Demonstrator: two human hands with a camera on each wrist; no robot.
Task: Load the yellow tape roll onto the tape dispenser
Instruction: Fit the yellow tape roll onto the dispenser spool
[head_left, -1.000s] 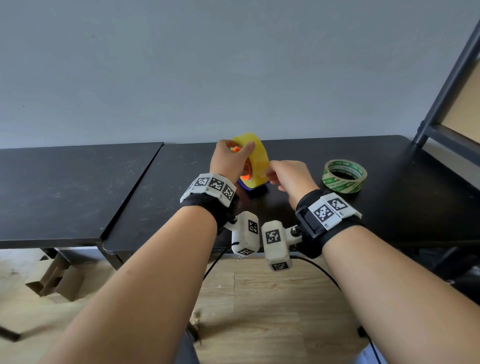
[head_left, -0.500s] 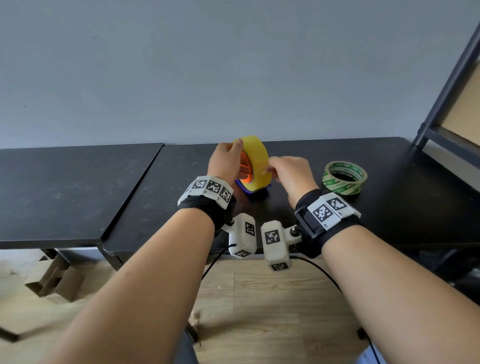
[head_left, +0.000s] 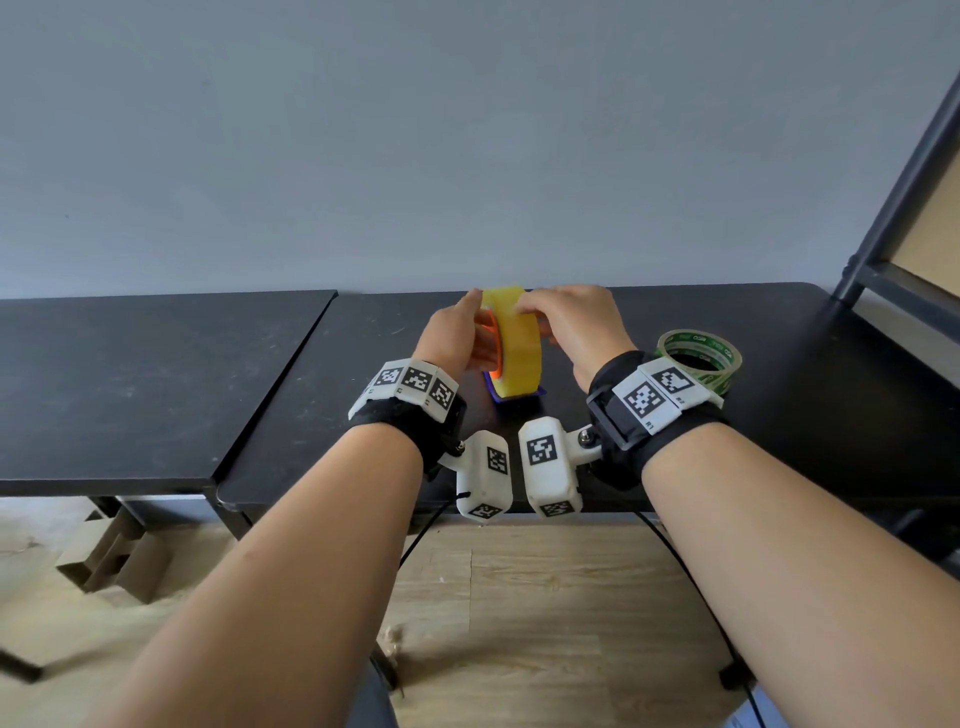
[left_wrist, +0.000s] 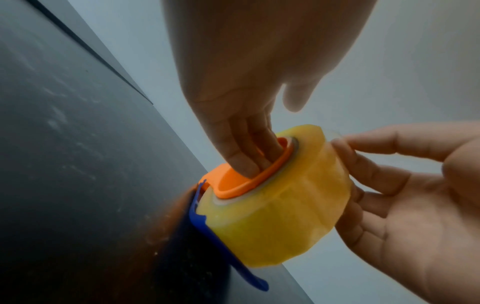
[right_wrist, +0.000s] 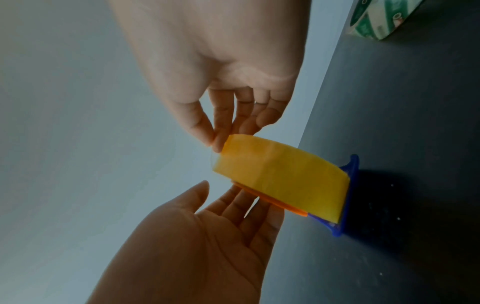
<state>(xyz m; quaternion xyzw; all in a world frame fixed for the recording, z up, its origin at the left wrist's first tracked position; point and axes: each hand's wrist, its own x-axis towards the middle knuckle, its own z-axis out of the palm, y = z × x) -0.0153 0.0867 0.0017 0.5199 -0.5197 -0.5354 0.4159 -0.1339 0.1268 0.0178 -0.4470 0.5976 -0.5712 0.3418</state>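
The yellow tape roll (head_left: 517, 345) stands on edge on the tape dispenser (head_left: 511, 399), around its orange hub (left_wrist: 232, 188) and above its blue base (left_wrist: 207, 229). My left hand (left_wrist: 249, 161) is at the roll's left side with straight fingers pushed into the hub and the thumb held apart. My right hand (right_wrist: 217, 142) is at the roll's upper right, thumb and forefinger pinching the roll's top edge (right_wrist: 233, 144). The roll's far face and the dispenser's right side are hidden in the head view.
A green-printed tape roll (head_left: 698, 358) lies flat to the right on the black table (head_left: 805, 441). A second black table (head_left: 130, 389) adjoins on the left. A dark metal shelf frame (head_left: 904, 197) stands at the far right. The wall is close behind.
The left thumb has come off the top of the roll and the left fingers are now in the hub. The right hand moved up to the roll's top edge. The roll sits straighter.
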